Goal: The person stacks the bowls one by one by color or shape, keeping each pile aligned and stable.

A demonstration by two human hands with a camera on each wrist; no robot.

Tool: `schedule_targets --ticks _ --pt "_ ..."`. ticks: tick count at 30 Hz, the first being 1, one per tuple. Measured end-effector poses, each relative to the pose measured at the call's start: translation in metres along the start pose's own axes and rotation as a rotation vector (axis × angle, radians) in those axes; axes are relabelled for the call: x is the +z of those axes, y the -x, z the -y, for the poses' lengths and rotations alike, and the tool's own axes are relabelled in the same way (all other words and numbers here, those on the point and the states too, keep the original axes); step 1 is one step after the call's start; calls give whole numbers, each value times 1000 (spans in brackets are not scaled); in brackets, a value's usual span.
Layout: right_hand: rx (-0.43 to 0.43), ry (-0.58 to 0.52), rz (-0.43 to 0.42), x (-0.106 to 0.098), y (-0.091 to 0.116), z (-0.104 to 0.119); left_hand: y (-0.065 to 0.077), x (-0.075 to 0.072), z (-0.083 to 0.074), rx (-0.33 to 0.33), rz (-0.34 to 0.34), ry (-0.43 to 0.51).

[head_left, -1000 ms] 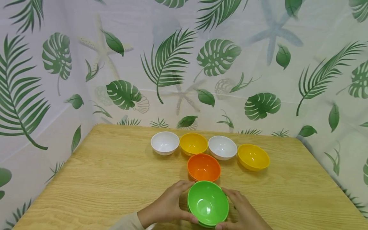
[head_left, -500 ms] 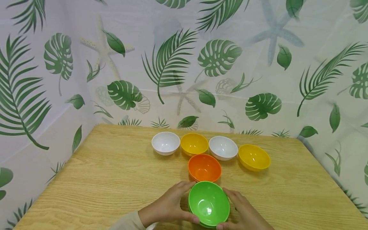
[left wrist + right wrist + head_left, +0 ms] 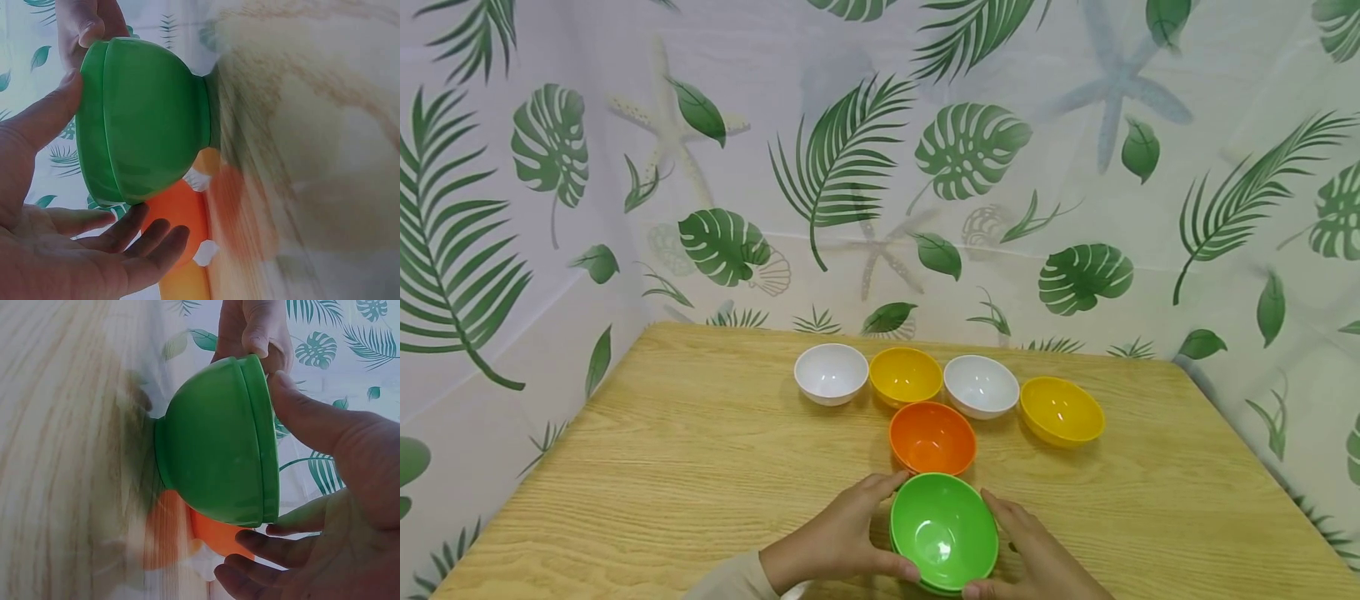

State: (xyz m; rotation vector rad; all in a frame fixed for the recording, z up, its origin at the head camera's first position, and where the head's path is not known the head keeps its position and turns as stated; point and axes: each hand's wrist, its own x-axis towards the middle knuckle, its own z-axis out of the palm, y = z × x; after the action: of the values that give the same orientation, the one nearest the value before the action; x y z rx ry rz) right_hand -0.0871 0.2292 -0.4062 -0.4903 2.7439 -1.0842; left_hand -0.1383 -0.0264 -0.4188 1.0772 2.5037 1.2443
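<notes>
Two green bowls (image 3: pixel 943 529) are nested one inside the other at the near middle of the table; in the left wrist view the upper rim shows as a second band over the lower green bowl (image 3: pixel 150 119). Their foot is down at the wooden surface. My left hand (image 3: pixel 842 537) holds the rim from the left, thumb near and fingertips at the far side. From the right, my right hand (image 3: pixel 1037 550) holds the same rim, thumb at the near edge, fingers along the side. Just behind stands an orange bowl (image 3: pixel 932 439), overlapped by the green rim in the head view.
Along the back stand a white bowl (image 3: pixel 831 375), a yellow bowl (image 3: pixel 905 377), another white bowl (image 3: pixel 981 386) and another yellow bowl (image 3: pixel 1062 411). The wooden table (image 3: pixel 700 450) meets a leaf-patterned cloth (image 3: pixel 880 167) behind and at both sides.
</notes>
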Motion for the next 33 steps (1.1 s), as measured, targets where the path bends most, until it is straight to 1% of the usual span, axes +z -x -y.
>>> schedule_targets --ticks 4,7,11,13,14,16,19,21,23,25,27,29,33 --pt "11 -8 13 -1 0 1 0 -1 0 2 12 27" --pt "31 -19 27 -3 0 4 0 -5 0 19 47 50" --pt "53 -9 32 -7 -1 9 -4 -16 -4 36 83 24" --pt "67 5 32 -9 -3 12 -7 -23 -7 23 78 11" --pt "75 7 29 -11 -3 13 -9 -26 -9 9 65 7" --pt "104 -2 20 -12 -5 16 -12 -31 -10 -1 20 30" --pt "136 -55 -26 -15 -8 19 -18 -36 -11 -3 -84 113" --pt "140 -89 -96 -16 -11 20 -22 -37 -10 2 -163 180" --pt "118 -120 -180 -17 -14 20 -27 -37 -9 -7 -238 259" --pt "97 -152 -255 -19 -17 18 -31 -37 -7 -20 -297 334" --pt "71 -194 -297 -22 -22 16 -35 -37 -6 -38 -337 394" --pt "50 -254 -313 -27 -26 14 -38 -38 -6 -58 -362 426" --pt "59 -349 -270 -40 -35 11 -43 -40 -8 -103 -387 443"
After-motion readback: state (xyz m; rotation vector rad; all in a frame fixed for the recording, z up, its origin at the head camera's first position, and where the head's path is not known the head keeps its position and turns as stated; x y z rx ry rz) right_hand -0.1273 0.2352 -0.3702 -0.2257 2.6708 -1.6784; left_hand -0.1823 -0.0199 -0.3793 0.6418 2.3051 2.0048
